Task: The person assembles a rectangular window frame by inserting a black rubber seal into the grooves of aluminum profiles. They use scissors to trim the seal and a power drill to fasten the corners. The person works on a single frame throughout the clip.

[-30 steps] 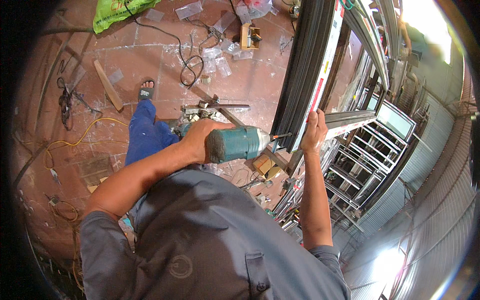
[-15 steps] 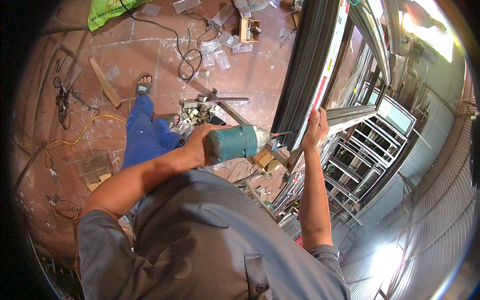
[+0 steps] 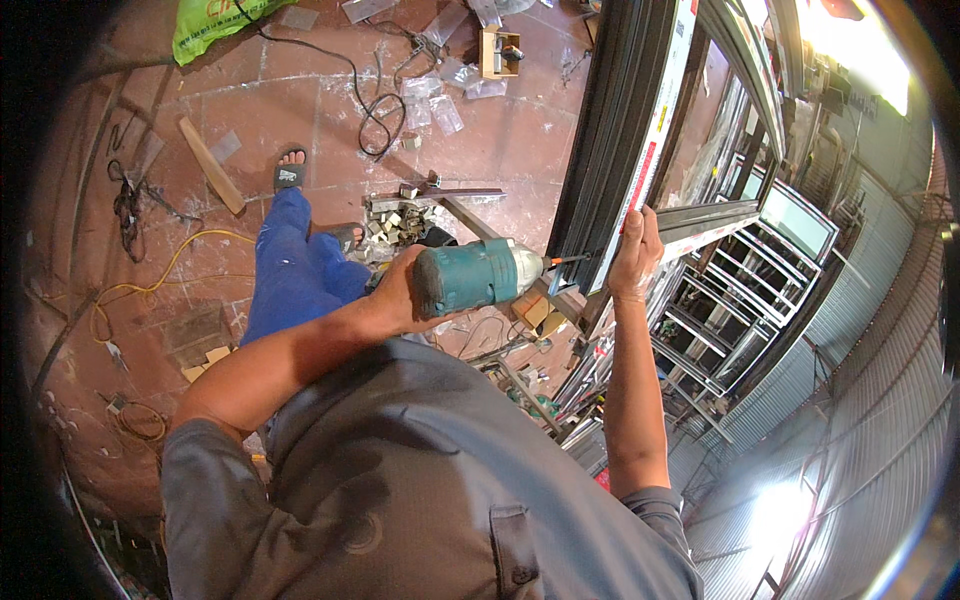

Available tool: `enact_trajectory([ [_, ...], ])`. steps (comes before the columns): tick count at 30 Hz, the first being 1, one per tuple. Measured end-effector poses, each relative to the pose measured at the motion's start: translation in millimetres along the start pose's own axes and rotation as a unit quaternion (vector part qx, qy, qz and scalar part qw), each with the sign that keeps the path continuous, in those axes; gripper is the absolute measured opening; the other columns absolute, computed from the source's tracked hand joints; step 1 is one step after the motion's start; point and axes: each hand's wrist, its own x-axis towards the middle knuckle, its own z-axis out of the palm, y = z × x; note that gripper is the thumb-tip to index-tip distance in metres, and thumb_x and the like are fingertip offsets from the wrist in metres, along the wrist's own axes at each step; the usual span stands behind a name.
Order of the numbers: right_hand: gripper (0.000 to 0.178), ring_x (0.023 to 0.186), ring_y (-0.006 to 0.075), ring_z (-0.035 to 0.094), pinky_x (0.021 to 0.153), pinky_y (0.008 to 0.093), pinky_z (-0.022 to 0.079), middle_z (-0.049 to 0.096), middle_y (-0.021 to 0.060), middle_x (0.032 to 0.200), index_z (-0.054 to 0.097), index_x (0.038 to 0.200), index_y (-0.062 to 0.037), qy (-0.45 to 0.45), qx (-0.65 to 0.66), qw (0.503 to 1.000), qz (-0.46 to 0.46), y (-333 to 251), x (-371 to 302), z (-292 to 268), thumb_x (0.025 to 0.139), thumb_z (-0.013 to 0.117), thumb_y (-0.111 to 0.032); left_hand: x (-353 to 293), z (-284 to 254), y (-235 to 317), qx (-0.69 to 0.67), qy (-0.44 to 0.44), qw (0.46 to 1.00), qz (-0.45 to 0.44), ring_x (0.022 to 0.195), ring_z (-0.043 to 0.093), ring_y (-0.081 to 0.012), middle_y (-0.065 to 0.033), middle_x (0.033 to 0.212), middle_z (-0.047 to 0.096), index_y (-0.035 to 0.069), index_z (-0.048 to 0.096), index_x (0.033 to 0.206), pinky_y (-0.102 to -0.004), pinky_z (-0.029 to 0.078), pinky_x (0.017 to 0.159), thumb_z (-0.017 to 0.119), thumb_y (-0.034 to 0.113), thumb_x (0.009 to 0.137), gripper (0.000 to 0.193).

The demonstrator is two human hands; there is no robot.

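My left hand (image 3: 400, 295) grips a teal power drill (image 3: 475, 277), held level with its bit touching the side of a dark metal door frame (image 3: 610, 140) that stands upright in front of me. My right hand (image 3: 637, 252) is wrapped on the edge of that frame, just right of the drill bit. Below the drill I see my blue trousers (image 3: 295, 275) and my sandalled foot (image 3: 289, 172) on the red tiled floor.
Black cable (image 3: 365, 95), yellow cord (image 3: 160, 275), a wooden strip (image 3: 210, 165), plastic bags (image 3: 440, 95) and a pile of small metal pieces (image 3: 395, 215) litter the floor. A green sack (image 3: 215, 25) lies at the top left. More metal frames (image 3: 740, 290) lean at the right.
The view has shifted slightly; the drill and both hands stay on the frame in nearly the same pose, drill bit still at the frame's edge.
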Motion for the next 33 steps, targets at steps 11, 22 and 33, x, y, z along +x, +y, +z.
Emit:
enact_trajectory([
  [11, 0.053, 0.089, 0.0449, 0.070, 0.081, 0.0512, 0.052, 0.072, 0.0264, 0.092, 0.072, 0.114, 0.0029, 0.001, 0.023, 1.000, -0.009, -20.8, 2.0, -4.2, 0.108, 0.062, -0.049, 22.8, -30.3, 49.7, -0.214, -0.031, 0.950, -0.225, 0.098, 0.077, -0.0216, -0.0097, 0.111, 0.081, 0.004, 0.074, 0.125, -0.0396, 0.061, 0.091, 0.091, 0.034, 0.090, 0.049],
  [22, 0.048, 0.114, 0.0348, 0.067, 0.100, 0.0507, 0.046, 0.074, 0.0145, 0.117, 0.076, 0.121, -0.0071, 0.187, -0.083, 0.975, -0.085, -11.7, -13.0, -1.1, 0.100, 0.072, -0.050, 12.5, -39.8, 33.8, -0.105, -0.077, 0.967, -0.219, 0.104, 0.072, -0.0204, -0.0072, 0.110, 0.078, 0.003, 0.079, 0.121, -0.0365, 0.057, 0.097, 0.080, 0.024, 0.099, 0.031],
  [33, 0.060, 0.149, 0.0407, 0.051, 0.126, 0.0559, 0.033, 0.055, 0.0173, 0.163, 0.063, 0.150, -0.0052, 0.193, 0.025, 0.976, -0.099, -19.0, -170.6, 39.3, 0.099, 0.076, -0.034, -52.1, -121.4, -31.1, 0.008, 0.030, 0.958, -0.285, 0.070, 0.059, -0.0139, -0.0004, 0.087, 0.067, 0.001, 0.072, 0.114, -0.0331, 0.050, 0.067, 0.073, 0.021, 0.104, 0.023],
])
